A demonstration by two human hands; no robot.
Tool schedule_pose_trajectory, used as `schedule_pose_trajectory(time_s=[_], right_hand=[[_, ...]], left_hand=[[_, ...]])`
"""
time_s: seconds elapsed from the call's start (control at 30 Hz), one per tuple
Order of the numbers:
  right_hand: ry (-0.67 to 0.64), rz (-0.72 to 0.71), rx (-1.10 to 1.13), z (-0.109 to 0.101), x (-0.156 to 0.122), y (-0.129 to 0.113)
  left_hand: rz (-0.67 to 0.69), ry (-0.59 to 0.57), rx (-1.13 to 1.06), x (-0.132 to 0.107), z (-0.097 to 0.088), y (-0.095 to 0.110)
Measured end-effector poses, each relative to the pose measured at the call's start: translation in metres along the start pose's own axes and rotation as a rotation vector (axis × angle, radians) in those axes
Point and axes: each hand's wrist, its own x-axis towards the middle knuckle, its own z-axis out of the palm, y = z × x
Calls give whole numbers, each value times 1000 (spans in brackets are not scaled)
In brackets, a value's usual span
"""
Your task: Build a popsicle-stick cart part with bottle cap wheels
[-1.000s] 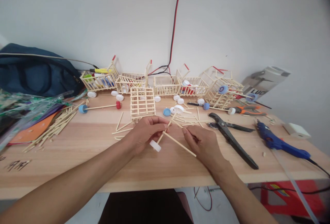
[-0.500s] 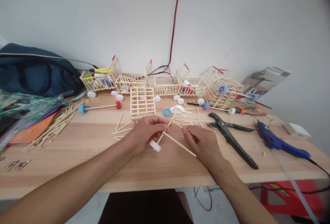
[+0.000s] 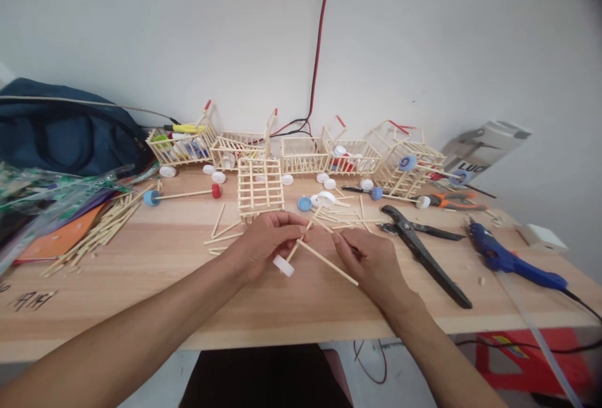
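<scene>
My left hand (image 3: 268, 239) pinches a thin wooden stick axle (image 3: 292, 251), tilted, with a white bottle cap (image 3: 283, 266) on its near end and another white cap (image 3: 326, 199) at its far end. A pale wooden stick (image 3: 329, 262) meets the axle near my left fingertips and slants down to the right. My right hand (image 3: 371, 261) is closed on a second stick (image 3: 323, 225), whose tip reaches the axle. Whether these sticks are glued to the axle I cannot tell. Just behind my left hand stands a stick lattice basket (image 3: 260, 188).
Small stick carts (image 3: 303, 156) with cap wheels line the wall. Black cutters (image 3: 423, 254), a blue glue gun (image 3: 512, 261) and orange-handled pliers (image 3: 456, 201) lie at right. Loose sticks (image 3: 106, 232) and a blue-and-red capped axle (image 3: 185, 195) are at left, near a dark blue bag (image 3: 70, 126).
</scene>
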Motion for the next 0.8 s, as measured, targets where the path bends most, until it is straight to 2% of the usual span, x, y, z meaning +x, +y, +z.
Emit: schedule_pose_trajectory(time_s=[0.8], right_hand=[[-4, 1, -11, -1, 1, -2]], left_hand=[[-4, 17, 21, -3, 1, 3]])
